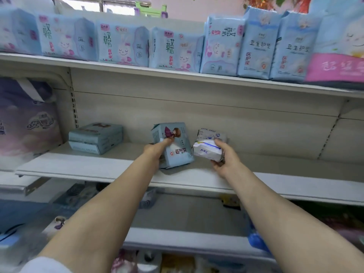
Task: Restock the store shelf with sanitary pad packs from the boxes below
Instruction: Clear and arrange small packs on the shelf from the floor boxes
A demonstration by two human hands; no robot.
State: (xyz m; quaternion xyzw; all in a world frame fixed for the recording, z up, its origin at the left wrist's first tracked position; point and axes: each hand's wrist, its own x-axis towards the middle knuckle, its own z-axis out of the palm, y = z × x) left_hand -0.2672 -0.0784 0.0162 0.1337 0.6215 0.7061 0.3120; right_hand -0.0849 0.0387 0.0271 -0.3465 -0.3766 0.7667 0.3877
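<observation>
My left hand [155, 151] grips a light blue pad pack [176, 147] with a cartoon girl on it, standing tilted on the middle shelf [98, 166]. Just to its right, my right hand [224, 156] holds a small white pack [206, 151] marked ABC, with the thumb on top and the fingers underneath. That pack is at the shelf surface, close to the blue one. Two flat teal packs [95, 137] lie stacked at the left of the same shelf.
The upper shelf [177, 74] carries a full row of pale blue pad packs [122, 45]. Large purple packs [27, 121] fill the bay to the left. Below are lower shelves [187, 241] with blurred goods. The middle shelf's right half is bare.
</observation>
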